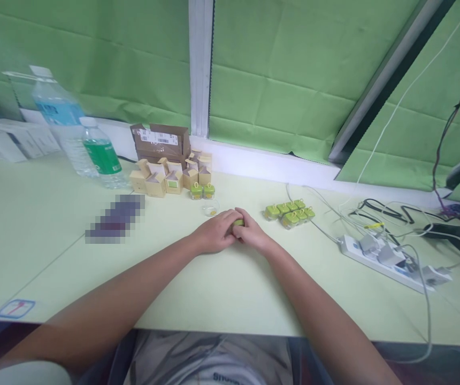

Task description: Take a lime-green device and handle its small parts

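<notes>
Both hands, left (214, 235) and right (252, 234), clasp one small green piece (238, 222) on the tabletop (230, 289). Finished-looking green pieces (290, 213) sit right of it; small boxes (171, 176) behind look unfilled.

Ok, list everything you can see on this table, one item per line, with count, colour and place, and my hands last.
small green item: one, green, held between both hands at table centre
green pieces: about eight, green, clustered right of the hands
green pieces with loops: two, green, in front of the small boxes
small boxes: about eight, tan, some open, behind the hands
carton: one, brown, against the sill
clear dish: one, just behind the hands
water bottles: two, clear, blue and green labels, far left
power strip: one, white, plugs in it, right
cables: several, black and white, far right
table: one, pale green
left hand: closed on the item
right hand: closed on the item
</notes>
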Tool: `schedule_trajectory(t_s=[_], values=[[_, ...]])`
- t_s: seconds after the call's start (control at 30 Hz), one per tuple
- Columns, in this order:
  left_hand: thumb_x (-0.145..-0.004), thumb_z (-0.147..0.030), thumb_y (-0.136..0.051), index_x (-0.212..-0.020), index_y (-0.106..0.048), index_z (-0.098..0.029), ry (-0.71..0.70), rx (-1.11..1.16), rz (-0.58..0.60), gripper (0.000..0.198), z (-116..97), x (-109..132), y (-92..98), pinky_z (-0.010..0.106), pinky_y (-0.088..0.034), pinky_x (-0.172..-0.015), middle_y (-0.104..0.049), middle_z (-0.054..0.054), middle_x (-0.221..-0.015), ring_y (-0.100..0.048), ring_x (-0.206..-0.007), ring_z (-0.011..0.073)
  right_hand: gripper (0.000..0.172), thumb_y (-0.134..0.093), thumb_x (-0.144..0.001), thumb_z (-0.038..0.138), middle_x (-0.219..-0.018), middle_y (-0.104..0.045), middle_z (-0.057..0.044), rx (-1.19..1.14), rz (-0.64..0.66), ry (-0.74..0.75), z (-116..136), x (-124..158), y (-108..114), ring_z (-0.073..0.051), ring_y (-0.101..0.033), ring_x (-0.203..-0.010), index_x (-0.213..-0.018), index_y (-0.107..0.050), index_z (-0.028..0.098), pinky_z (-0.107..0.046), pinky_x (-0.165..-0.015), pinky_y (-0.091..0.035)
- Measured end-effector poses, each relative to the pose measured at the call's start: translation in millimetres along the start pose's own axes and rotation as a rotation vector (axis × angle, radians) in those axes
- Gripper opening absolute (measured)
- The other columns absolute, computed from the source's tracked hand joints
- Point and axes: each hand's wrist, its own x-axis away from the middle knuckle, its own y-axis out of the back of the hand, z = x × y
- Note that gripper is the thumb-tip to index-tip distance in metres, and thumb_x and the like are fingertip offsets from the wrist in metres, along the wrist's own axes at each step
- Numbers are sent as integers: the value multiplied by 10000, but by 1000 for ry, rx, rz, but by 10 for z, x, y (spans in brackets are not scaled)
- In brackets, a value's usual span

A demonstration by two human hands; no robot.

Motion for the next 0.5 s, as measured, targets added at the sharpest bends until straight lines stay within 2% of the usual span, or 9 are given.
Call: schedule_trajectory(t_s=[0.1,0.2,0.3,0.4,0.5], values=[[-793,-115,-521,-1228,-536,-221,8,9,-4,448,31,17,31,352,-517,-822,-605,77,-1143,-601,-988,232,924,-592,-604,170,-706,-628,45,55,21,-66,-5,7,28,-206,-616,-687,-1495,-347,175,-331,-673,-503],[-777,-103,-529,-1280,-524,-227,-6,57,-5,519,42,24,45,354,-524,-842,-604,84,-1168,-603,-1018,235,931,-631,-595,165,-966,-679,-16,115,-21,-18,-14,4,42,-223,-641,-888,-1488,-368,183,-344,-802,-511],[-774,-94,-536,-1324,-506,-229,-17,112,-2,568,43,30,44,355,-530,-875,-597,91,-1234,-600,-1065,236,993,-646,-608,163,-1153,-654,-58,181,-3,30,-19,7,64,-239,-619,-1045,-1534,-289,175,-361,-926,-480],[-768,-78,-531,-1348,-494,-230,-14,159,12,601,53,35,42,336,-545,-873,-594,86,-1275,-601,-1087,227,1056,-664,-619,162,-1204,-637,-74,215,44,78,-27,15,90,-245,-617,-1063,-1568,-201,186,-387,-962,-464],[-754,-69,-530,-1324,-516,-229,-17,162,-3,592,78,35,52,329,-555,-869,-606,80,-1246,-600,-1096,225,1069,-711,-617,172,-1221,-631,-80,210,59,141,-54,12,102,-246,-624,-1045,-1564,-216,213,-398,-957,-470]])
